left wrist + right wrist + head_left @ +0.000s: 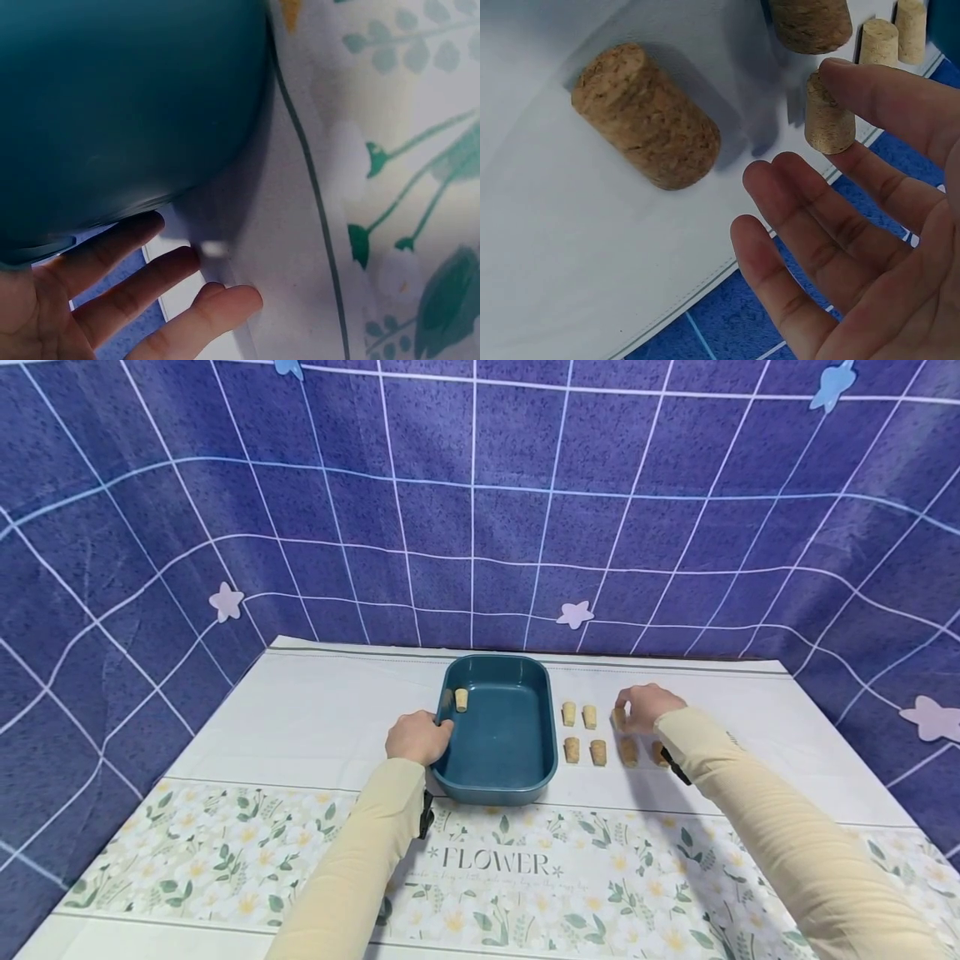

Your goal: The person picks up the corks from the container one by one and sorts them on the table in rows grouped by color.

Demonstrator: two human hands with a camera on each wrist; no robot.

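Note:
A dark teal rectangular dish (495, 743) stands on the table, with one cork stopper (461, 700) inside by its left wall. My left hand (416, 737) holds the dish's left rim, thumb over the edge; in the left wrist view its other fingers (139, 289) spread along the outside. To the right of the dish, my right hand (651, 707) pinches a small cork stopper (830, 124) between thumb and index finger. The other fingers (802, 217) of that hand are extended. The pinched cork is in the back row, close over the tabletop.
Several more corks stand in two rows right of the dish, such as a pale cork (569, 714) at the back and a darker cork (597, 752) in front. A flowered band (495, 860) crosses the cloth nearer me. A blue gridded curtain (480, 510) hangs behind the table.

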